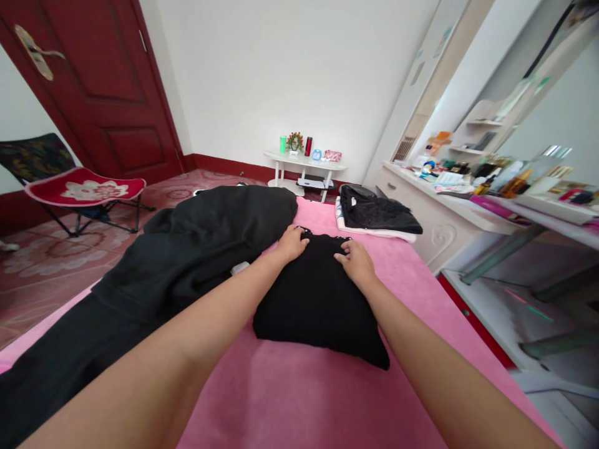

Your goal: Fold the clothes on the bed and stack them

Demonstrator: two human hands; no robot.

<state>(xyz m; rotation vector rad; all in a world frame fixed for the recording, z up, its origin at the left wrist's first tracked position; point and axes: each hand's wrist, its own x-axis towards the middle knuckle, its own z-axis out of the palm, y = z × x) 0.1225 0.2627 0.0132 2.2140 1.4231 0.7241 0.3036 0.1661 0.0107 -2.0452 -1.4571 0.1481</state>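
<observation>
A folded black garment (pixel 318 299) lies on the pink bed cover in front of me, with small pale beads or trim along its far edge. My left hand (pixel 292 243) is at its far left corner, fingers bent and closed on the cloth. At the far right corner, my right hand (pixel 358 262) touches the edge with curved fingers, its thumb apart from them. To the left is spread a larger black garment (pixel 201 243), loose and wrinkled. A stack of folded clothes (pixel 379 212), black lace on top of white, sits beyond my right hand.
The pink bed (pixel 281 393) spans the foreground. On the right stands a dressing table (pixel 444 199) crowded with bottles. A small white table (pixel 306 161) is by the far wall. A red folding chair (pixel 87 187) stands left, near the dark red door (pixel 107 81).
</observation>
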